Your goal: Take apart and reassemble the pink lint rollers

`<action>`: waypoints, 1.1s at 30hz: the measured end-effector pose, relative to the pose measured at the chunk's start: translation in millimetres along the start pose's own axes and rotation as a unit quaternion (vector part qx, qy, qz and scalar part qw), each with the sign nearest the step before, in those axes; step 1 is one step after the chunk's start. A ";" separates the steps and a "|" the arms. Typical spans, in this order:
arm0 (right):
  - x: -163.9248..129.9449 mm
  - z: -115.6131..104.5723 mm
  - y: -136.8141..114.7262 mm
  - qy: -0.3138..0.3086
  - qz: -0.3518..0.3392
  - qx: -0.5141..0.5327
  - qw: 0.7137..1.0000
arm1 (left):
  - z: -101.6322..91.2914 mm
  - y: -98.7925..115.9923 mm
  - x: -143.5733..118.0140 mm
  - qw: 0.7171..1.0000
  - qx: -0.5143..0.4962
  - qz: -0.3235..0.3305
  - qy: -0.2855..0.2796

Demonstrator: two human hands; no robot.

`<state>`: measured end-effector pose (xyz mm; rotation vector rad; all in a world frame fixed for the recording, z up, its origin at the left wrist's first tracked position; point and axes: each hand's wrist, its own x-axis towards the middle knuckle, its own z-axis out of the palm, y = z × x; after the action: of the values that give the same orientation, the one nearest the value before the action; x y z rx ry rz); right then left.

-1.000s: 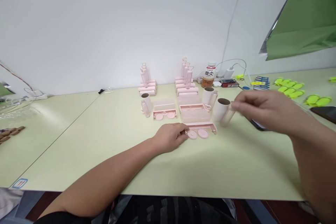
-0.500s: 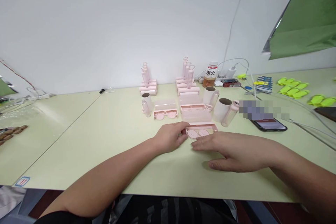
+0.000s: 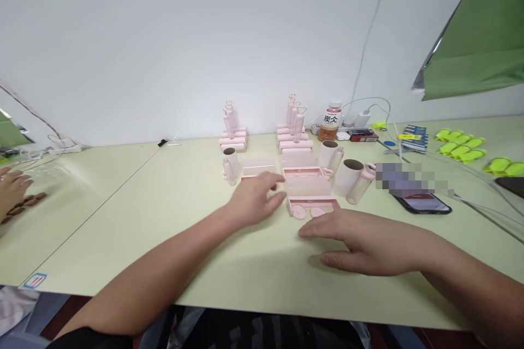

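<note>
My left hand point(image 3: 254, 200) hovers beside the nearest pink case, thumb and fingers apart, holding nothing. It hides the front of a lidded pink case point(image 3: 258, 166) on the left. My right hand point(image 3: 360, 237) stretches out flat-fingered just in front of the nearest case, also holding nothing. That pink case point(image 3: 314, 203) lies with its clear lid raised. At its front edge are two round pink pieces, a left disc point(image 3: 298, 211) and a right disc point(image 3: 318, 211), the second partly behind my fingers. Another pink case point(image 3: 303, 172) lies open right behind it.
White tubes point(image 3: 347, 179) and clear pink bottles point(image 3: 360, 185) stand to the right. Closed pink cases point(image 3: 295, 144) line the wall near a drink bottle point(image 3: 331, 122). A phone point(image 3: 423, 202) and cables lie right. At far left another person's hand point(image 3: 12, 191) is near brown pieces.
My left hand has let go of the nearest case's left side and moved left and up, over the left case. My right hand has barely moved. Another person's hand appeared at far left.
</note>
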<state>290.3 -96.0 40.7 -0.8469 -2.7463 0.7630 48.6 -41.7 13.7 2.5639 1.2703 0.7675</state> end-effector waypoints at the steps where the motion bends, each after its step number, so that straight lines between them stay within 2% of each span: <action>1: 0.1 -0.6 -0.8 -0.002 -0.002 -0.002 1.000 | -13.2 -4.8 8.4 0.999 0.010 -0.015 0.039; 5: 2.5 -0.2 -1.6 0.013 -0.015 0.004 1.000 | -71.1 -30.6 58.6 0.979 0.078 -0.064 0.175; 6: 3.7 0.4 -1.4 0.017 -0.019 0.008 1.000 | -81.9 -35.5 73.0 0.973 0.093 -0.080 0.194; 8: 6.6 1.8 -0.7 0.022 -0.023 0.015 0.999 | -93.0 -39.0 100.1 0.975 0.110 -0.086 0.174; 10: 9.8 2.9 0.4 0.019 -0.024 0.018 0.999 | -89.5 -33.9 122.9 0.984 0.117 -0.060 0.120; 15: 15.1 4.8 5.0 0.008 -0.016 0.016 1.000 | -57.4 -9.7 165.7 0.990 0.142 -0.020 0.009; 17: 15.3 5.7 6.9 0.010 -0.013 0.015 1.000 | -52.2 -6.2 180.6 0.989 0.148 -0.016 -0.007; 21: 15.2 6.8 7.4 0.013 -0.016 0.017 1.000 | -53.6 -9.9 206.5 0.990 0.139 -0.006 -0.014; 24: 16.1 6.7 6.4 0.018 -0.018 0.022 0.999 | -49.2 -12.1 220.2 0.991 0.129 0.006 -0.048; 28: 17.3 6.2 7.2 0.021 -0.017 0.024 0.999 | -33.1 -9.6 229.3 0.982 0.163 0.018 -0.092; 31: 17.2 5.6 8.2 0.021 -0.012 0.020 1.000 | -26.5 -9.1 231.1 0.980 0.173 0.031 -0.092; 33: 17.2 5.0 8.0 0.020 -0.005 0.020 1.000 | -28.6 -11.6 231.1 0.980 0.178 0.038 -0.086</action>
<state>278.5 -82.8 32.5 -0.8305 -2.6898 0.7869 141.7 144.4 118.8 2.8949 1.3654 0.3407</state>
